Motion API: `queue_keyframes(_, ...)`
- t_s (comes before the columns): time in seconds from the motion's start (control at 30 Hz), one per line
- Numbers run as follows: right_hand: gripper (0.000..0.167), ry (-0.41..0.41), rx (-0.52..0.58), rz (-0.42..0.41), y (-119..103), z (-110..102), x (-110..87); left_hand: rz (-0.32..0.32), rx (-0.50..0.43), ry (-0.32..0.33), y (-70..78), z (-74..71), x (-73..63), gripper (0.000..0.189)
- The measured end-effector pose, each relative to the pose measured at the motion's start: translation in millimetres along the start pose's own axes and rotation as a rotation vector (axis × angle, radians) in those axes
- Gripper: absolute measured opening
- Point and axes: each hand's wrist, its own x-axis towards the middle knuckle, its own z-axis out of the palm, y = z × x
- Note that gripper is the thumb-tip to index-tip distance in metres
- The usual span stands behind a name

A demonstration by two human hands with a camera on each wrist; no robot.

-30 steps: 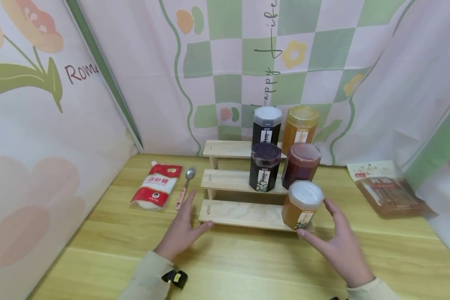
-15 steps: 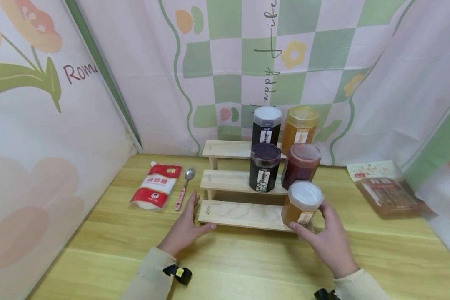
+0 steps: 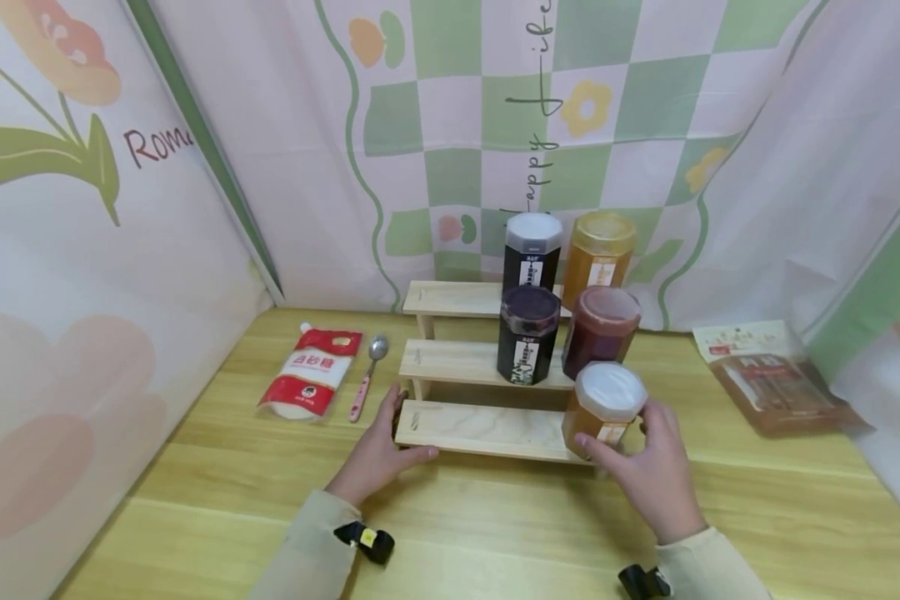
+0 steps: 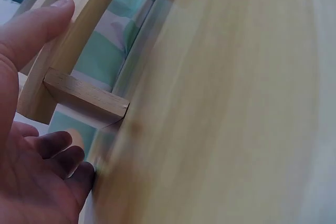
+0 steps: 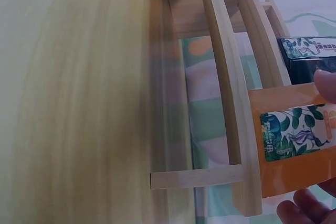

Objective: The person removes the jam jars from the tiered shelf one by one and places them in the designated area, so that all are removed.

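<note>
An octagonal jar (image 3: pixel 607 404) with a white lid and orange contents stands at the right end of the wooden stepped rack's (image 3: pixel 487 425) lowest step. My right hand (image 3: pixel 656 475) grips this jar from the right, thumb across its front and fingers round the far side; its label (image 5: pixel 296 132) faces the right wrist view. My left hand (image 3: pixel 378 454) is at the left end of the same step. Its thumb (image 4: pixel 39 30) lies over the front plank, while the other fingers bend loosely beside the plank's end.
Two dark jars (image 3: pixel 528 337), a reddish jar (image 3: pixel 602 333) and a yellow-lidded jar (image 3: pixel 598 254) stand on the upper steps. A red-and-white sugar bag (image 3: pixel 311 372) and a spoon (image 3: pixel 367 379) lie left of the rack. A brown packet (image 3: pixel 780 387) lies at the right.
My right hand has moved left and closed round the orange jar. My left hand has shifted slightly right, up to the rack's end. The jars and rack stay where they were.
</note>
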Motion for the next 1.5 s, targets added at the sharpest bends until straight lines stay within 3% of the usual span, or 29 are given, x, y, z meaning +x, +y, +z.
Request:
queue_keyframes(0.27,0.090,-0.020,-0.004,0.026,-0.8,-2.5,3.3,0.014,-0.042,-0.009,-0.7,0.4,2.5,0.118)
queue_keyframes(0.57,0.106,-0.197,-0.025,0.065,-5.0,-15.5,14.7,0.042,-0.078,-0.019,-2.9,-0.1,1.2,0.108)
queue_keyframes(0.7,0.105,-0.230,-0.041,0.075,-8.2,-18.0,16.7,0.037,-0.079,-0.018,-4.2,-0.4,0.9,0.107)
queue_keyframes(1.0,0.101,-0.210,0.045,0.050,-1.3,-15.9,16.6,0.028,-0.091,0.017,-5.6,2.8,-0.3,0.104)
queue_keyframes(1.5,0.089,-0.109,0.007,-0.021,6.9,-13.2,15.9,0.019,-0.103,0.041,-6.4,4.3,-2.1,0.104)
